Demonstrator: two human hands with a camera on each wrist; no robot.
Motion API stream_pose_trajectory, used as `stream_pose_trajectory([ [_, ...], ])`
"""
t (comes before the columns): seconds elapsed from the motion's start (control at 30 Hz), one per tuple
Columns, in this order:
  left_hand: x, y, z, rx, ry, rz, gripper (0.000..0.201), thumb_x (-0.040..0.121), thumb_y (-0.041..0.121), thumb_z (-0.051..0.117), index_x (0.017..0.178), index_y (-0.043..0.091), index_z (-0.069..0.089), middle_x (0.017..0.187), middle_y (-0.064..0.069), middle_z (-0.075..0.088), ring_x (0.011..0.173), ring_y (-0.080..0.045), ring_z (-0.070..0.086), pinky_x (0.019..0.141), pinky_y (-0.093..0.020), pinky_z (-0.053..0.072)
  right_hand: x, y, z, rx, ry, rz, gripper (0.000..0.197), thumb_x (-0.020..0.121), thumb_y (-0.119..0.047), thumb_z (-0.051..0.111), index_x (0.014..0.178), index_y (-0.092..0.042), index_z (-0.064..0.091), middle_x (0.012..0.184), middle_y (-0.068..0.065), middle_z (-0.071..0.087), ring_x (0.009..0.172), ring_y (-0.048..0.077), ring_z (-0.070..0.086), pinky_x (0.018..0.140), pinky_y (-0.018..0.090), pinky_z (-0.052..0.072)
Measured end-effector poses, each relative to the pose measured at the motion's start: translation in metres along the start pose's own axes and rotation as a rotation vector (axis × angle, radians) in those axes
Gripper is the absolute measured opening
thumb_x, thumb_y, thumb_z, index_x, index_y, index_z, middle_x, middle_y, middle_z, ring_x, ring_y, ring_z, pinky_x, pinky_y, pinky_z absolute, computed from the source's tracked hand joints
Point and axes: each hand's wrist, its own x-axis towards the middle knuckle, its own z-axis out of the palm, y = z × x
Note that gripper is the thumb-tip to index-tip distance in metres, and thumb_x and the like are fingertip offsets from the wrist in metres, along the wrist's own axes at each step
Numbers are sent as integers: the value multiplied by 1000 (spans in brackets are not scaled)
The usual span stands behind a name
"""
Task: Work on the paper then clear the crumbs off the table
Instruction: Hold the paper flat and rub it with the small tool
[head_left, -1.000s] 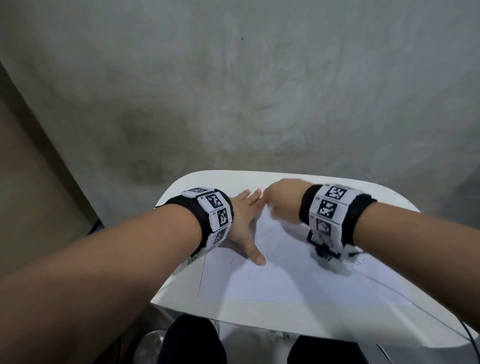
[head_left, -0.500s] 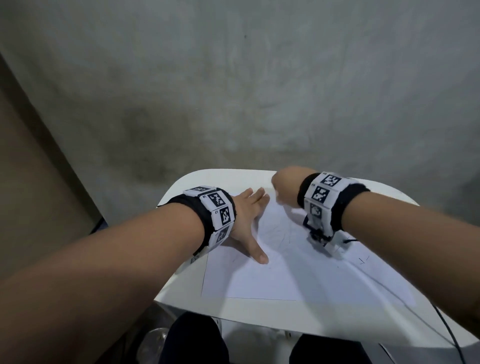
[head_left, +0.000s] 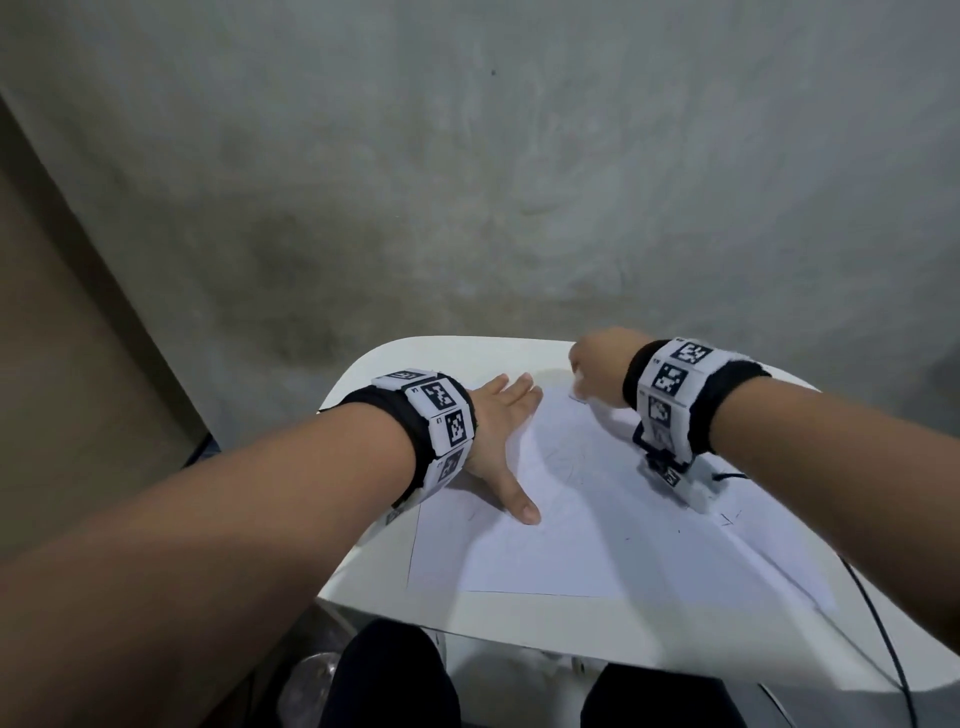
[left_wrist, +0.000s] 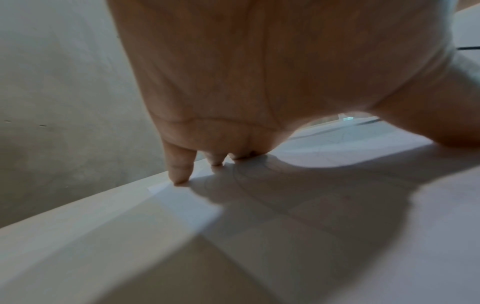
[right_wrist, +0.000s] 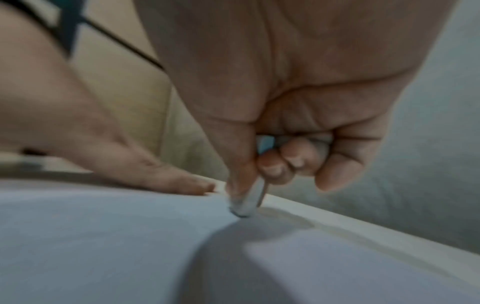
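A white sheet of paper (head_left: 545, 551) with faint pencil lines lies on a small white table (head_left: 415, 358). My left hand (head_left: 498, 431) presses flat on the sheet's left part, fingers straight and thumb spread; in the left wrist view its fingertips (left_wrist: 179, 168) touch the paper (left_wrist: 311, 205) near its far corner. My right hand (head_left: 597, 364) is at the sheet's far edge. In the right wrist view it (right_wrist: 249, 174) pinches a small pale eraser (right_wrist: 246, 205) whose tip touches the paper (right_wrist: 103, 236). That view is blurred.
A grey wall stands close behind the table's far edge. A black cable (head_left: 878, 623) runs over the table's right side toward me. Dark-clothed knees (head_left: 389, 680) show under the near edge. The table's rounded left rim drops off beside my left wrist.
My right hand has slid rightward and farther from me along the paper's far edge, away from my left fingertips. My left hand has stayed flat on the sheet.
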Motion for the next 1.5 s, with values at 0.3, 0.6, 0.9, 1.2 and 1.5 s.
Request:
stream_pose_trajectory([
  [0.3,1,1,1,16,7,-6,137,66,74,70,151,21,-23,157,5,-31,147,-17,-23,118,-47,1,-18,-2,8,-28,31,-55,15,88,-19,52,78,-10,58,93,3,68,79,25,55,64,25,41],
  [0.6,2,1,1,31,3,-10,138,65,75,69,151,21,-25,157,5,-31,146,-17,-23,118,-47,1,-30,-11,7,-46,13,-95,9,89,-19,54,90,-12,59,93,1,64,88,24,61,70,27,43],
  [0.9,3,0,4,26,17,-13,137,65,75,69,150,21,-25,157,5,-31,147,-16,-23,119,-45,0,-38,-12,10,-143,-18,-106,20,92,-20,49,106,-14,63,106,5,63,101,26,60,81,34,48],
  [1.2,4,0,4,27,25,-14,138,65,73,70,151,20,-24,158,4,-30,147,-17,-22,119,-46,1,-52,-27,12,-128,-25,-197,16,91,-21,50,99,-14,63,88,-2,59,85,22,57,63,25,38],
  [1.5,4,1,4,18,26,-10,137,66,73,70,151,20,-24,158,4,-30,147,-18,-22,118,-44,0,-62,-27,15,-135,-47,-243,19,91,-23,50,100,-15,65,89,-4,60,87,22,58,70,29,42],
])
